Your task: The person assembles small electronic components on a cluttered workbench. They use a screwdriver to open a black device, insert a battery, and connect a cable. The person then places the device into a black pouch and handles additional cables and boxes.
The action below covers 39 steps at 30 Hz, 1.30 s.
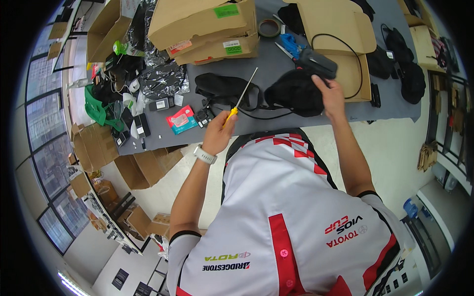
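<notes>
A person in a white, red and black racing-style shirt leans over a grey-covered desk (276,64), seen from above their head. The left hand (218,132) has its grip closed around the yellow handle of a long thin screwdriver (243,96), whose metal shaft angles up and away toward the far side of the desk, its tip hanging in the air over the grey cover. The right hand (332,96) rests on a rumpled black fabric pouch (295,91) near the middle of the desk, fingers curled over its far right edge and pressing against a dark grey box-shaped device (318,63) just beyond; whether the fingers pinch the fabric or only lie on it I cannot tell. A black strap bundle (224,89) lies just left of the pouch, under the shaft. The risks, as I judge them: the slender tip is pointed loosely toward the pouch and the right hand, so a slip or sudden push could jab the fingers or pierce the soft cloth. The thin black cable (345,47) looping over a flat brown cardboard sheet (340,29) at the far right could snag on the shaft or a wrist and drag the device. Small items crowd the near left, among them a red and teal packet (181,120) close to the desk edge, which an elbow could knock to the floor.
</notes>
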Motion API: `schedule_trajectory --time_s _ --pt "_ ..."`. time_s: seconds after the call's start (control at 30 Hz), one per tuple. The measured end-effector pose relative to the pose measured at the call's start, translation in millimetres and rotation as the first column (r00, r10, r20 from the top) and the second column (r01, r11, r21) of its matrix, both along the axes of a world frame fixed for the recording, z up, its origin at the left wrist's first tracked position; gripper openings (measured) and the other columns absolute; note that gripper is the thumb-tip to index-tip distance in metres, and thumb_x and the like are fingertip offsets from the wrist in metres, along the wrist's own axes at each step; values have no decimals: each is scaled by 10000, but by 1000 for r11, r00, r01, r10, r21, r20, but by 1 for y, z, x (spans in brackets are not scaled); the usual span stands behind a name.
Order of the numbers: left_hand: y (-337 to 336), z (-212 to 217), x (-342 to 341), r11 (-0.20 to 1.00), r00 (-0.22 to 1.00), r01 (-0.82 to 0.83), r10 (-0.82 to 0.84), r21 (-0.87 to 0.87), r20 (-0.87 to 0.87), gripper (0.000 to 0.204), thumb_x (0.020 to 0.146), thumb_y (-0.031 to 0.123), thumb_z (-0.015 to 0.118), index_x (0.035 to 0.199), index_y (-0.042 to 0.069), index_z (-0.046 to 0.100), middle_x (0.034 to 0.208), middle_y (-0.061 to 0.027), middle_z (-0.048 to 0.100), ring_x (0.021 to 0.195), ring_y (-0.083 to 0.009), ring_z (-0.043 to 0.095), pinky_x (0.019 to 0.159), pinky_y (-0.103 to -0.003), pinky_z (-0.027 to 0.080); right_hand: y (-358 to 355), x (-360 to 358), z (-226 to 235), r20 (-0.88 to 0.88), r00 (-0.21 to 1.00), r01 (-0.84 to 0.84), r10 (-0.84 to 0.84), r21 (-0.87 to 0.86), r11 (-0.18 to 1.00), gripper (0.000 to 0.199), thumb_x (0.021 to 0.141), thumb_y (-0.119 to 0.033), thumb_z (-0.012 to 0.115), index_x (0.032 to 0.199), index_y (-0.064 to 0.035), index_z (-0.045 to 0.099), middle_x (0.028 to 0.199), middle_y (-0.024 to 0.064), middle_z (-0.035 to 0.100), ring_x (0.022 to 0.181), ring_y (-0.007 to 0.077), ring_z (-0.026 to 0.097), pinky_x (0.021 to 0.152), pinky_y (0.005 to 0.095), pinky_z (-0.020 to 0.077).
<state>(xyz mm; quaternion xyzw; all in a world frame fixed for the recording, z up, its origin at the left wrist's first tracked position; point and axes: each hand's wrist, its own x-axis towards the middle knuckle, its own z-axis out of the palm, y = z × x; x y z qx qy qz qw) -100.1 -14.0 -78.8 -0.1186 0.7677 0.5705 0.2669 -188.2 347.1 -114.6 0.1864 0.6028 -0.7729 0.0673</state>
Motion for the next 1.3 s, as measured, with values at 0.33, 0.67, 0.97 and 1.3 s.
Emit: schedule_trajectory --time_s 0.33,0.67,0.97,1.3 --pt "71 -126 -28 951 955 -235 187 200 231 317 1122 285 555 1349 63 558 866 -22 610 665 -86 548 602 -262 487 77 9 38 -189 981 -9 42 172 985 504 887 -21 834 1365 1 676 1308 90 735 1182 177 676 1054 327 500" --pt "93 -146 -30 952 907 253 -295 -171 -301 793 980 190 747 1639 71 322 1553 -213 473 1311 -338 616 1049 -431 531 94 35 33 -159 986 -63 58 -24 998 502 913 44 772 1390 -37 638 1274 89 734 1160 208 692 1044 361 530" --pt "-34 -129 4 686 866 -298 -99 -664 -491 424 767 6 715 1177 60 617 1196 -175 613 1170 -407 563 1001 -526 455 51 14 44 57 944 -322 324 360 876 470 923 -61 831 1333 26 618 1193 134 764 1071 196 727 961 338 570" --pt "-103 -136 9 429 957 123 -291 -895 -8 856 751 246 913 1470 58 488 1394 -165 565 1342 -374 530 1088 -495 486 -27 -70 -66 146 707 -645 692 532 548 600 850 -179 910 1310 47 596 1100 189 782 1041 272 761 908 391 587"
